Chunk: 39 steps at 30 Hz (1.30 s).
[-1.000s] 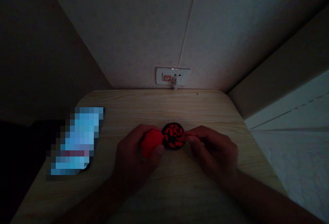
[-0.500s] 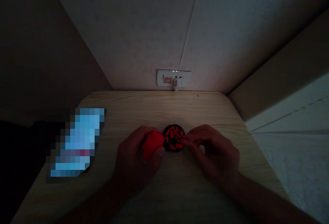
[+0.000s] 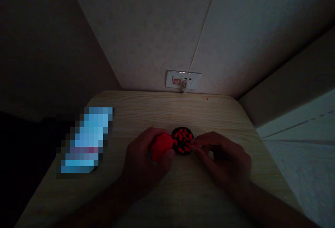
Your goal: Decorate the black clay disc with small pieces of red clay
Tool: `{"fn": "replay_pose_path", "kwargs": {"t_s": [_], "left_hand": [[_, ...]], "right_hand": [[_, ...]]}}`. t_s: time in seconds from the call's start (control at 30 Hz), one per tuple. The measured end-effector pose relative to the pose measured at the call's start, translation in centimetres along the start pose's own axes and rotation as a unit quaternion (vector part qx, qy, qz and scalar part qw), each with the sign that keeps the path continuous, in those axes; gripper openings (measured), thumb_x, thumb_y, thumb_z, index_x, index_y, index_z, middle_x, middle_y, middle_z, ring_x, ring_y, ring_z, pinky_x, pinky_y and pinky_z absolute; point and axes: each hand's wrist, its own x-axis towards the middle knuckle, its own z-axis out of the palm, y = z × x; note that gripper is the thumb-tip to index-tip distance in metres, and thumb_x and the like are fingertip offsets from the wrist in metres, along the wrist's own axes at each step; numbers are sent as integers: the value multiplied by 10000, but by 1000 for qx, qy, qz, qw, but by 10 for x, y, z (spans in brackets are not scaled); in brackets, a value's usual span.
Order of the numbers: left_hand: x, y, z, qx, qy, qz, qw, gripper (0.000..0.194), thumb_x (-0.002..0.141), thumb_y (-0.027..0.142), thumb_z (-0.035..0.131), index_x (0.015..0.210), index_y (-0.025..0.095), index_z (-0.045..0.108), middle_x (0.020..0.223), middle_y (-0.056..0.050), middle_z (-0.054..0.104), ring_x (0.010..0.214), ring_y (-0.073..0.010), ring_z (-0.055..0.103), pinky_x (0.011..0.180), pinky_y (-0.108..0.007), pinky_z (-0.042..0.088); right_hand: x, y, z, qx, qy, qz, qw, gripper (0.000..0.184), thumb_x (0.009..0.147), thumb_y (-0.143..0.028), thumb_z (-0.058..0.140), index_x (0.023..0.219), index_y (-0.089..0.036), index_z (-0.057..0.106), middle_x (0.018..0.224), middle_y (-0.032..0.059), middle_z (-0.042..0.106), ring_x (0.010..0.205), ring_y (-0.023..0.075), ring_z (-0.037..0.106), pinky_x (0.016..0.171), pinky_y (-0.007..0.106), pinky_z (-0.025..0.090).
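Note:
My left hand (image 3: 146, 161) is wrapped round a bright red, rounded lump (image 3: 162, 146); its material is hard to make out in the dim light. Just right of it, a small round black dish (image 3: 186, 153) holds several small red pieces (image 3: 180, 135), some elongated. The thumb and forefinger of my right hand (image 3: 222, 154) are pinched together at the dish's right edge. A small red piece (image 3: 194, 145) shows at those fingertips. Its outline is partly covered by the fingers.
The light wooden tabletop (image 3: 157, 113) has rounded back corners. A lit phone (image 3: 87, 137), blurred out, lies at the left. A wall socket (image 3: 183, 80) with a plug (image 3: 185, 85) sits behind the table. A tiny red speck (image 3: 207, 98) lies near the back edge.
The whole view has shifted, so table, socket, phone and hands appear slightly farther right. Against the dish, both hands stay nearly where they were, with the same grips.

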Motion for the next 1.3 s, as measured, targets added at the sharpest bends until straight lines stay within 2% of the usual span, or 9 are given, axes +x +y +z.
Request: {"fn": "replay_pose_path", "kwargs": {"t_s": [0.17, 0.33, 0.5, 0.63, 0.77, 1.1, 1.3], "left_hand": [[0, -1, 2, -18, 0, 1, 1000, 213, 797, 209, 682, 1008, 193, 672, 918, -15, 722, 806, -171, 671, 711, -262, 533], [-2, -2, 3, -31, -3, 4, 1000, 235, 794, 198, 697, 1027, 204, 667, 929, -6, 717, 803, -162, 668, 703, -257, 525], [-2, -1, 3, -40, -2, 7, 999, 236, 793, 186, 697, 1025, 199, 659, 929, -8, 718, 809, -165, 674, 724, -262, 534], [0, 0, 5, -42, -3, 9, 999, 236, 780, 191, 698, 1013, 188, 658, 913, -9, 719, 794, -166, 676, 708, -262, 534], [0, 1, 5, -44, -5, 2, 999, 231, 781, 196, 688, 1010, 179, 661, 904, -15, 717, 787, -174, 675, 700, -275, 532], [0, 2, 5, -53, -8, 10, 999, 197, 796, 220, 676, 988, 182, 656, 861, -15, 691, 742, -176, 642, 665, -295, 511], [1, 3, 6, -62, -7, 16, 998, 208, 783, 219, 687, 982, 165, 666, 847, -15, 685, 732, -171, 637, 662, -295, 511]], "right_hand": [[4, -5, -3, -28, -18, -12, 999, 72, 936, -155, 675, 945, -222, 697, 816, 5, 716, 710, 122, 671, 614, 237, 526], [9, -7, -3, -47, -19, -27, 998, 139, 983, -134, 577, 1000, -219, 685, 873, 9, 702, 789, 113, 658, 686, 229, 520], [8, -4, -1, -53, -15, -29, 998, 181, 945, -84, 620, 1047, -220, 683, 937, 30, 675, 837, 135, 648, 697, 259, 523], [5, -1, -1, -54, -36, -32, 997, 216, 906, -59, 664, 1038, -226, 697, 947, 35, 686, 782, 135, 643, 633, 260, 521], [4, 1, 1, -55, -23, -18, 998, 220, 889, -68, 692, 1027, -239, 695, 898, 22, 702, 692, 129, 620, 590, 264, 512], [11, -2, 6, -102, -53, -41, 993, 133, 901, -126, 697, 986, -225, 722, 985, 61, 677, 877, 170, 661, 677, 279, 558], [12, 1, 8, -126, -62, -36, 989, 107, 896, -149, 703, 968, -225, 726, 1014, 60, 674, 905, 173, 668, 741, 292, 573]]}}
